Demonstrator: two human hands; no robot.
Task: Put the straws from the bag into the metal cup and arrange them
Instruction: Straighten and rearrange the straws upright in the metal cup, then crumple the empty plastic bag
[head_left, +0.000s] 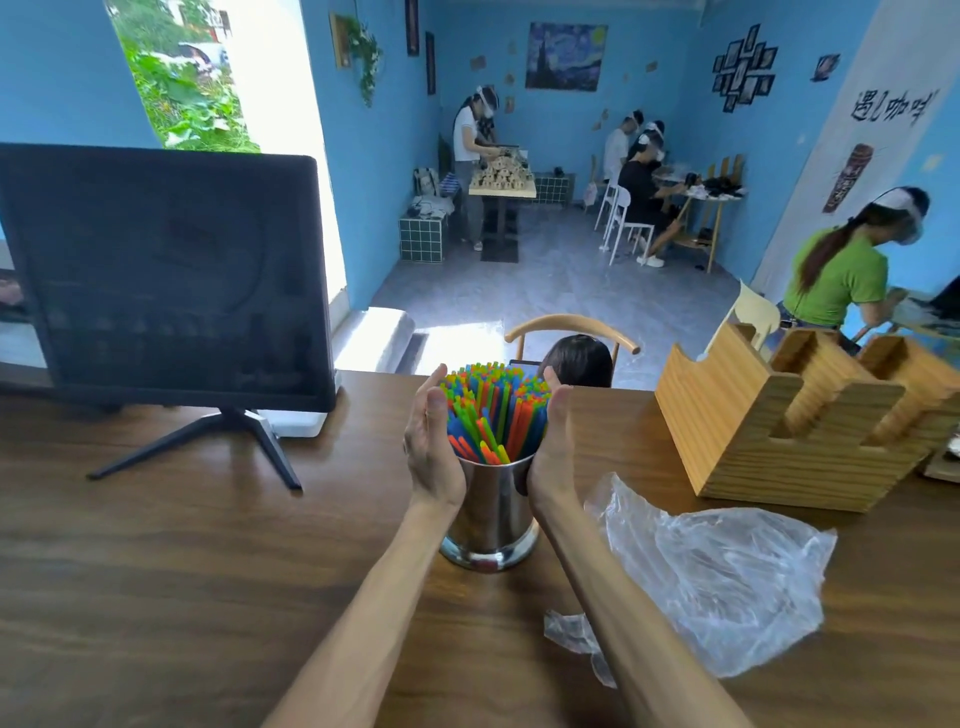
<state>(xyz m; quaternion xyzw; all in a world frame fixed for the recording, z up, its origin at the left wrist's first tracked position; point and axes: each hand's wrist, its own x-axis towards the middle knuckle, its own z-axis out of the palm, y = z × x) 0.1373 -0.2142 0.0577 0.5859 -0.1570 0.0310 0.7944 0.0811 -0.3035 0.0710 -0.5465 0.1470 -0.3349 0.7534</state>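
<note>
Both my hands, left (434, 441) and right (551, 441), cup the straws (493, 410) with flat, open palms. They stand in the metal cup (491, 512) mid-surface, the emptied bag (717, 577) beside it. Light and slippery; I'd squeeze their sides gently.
</note>
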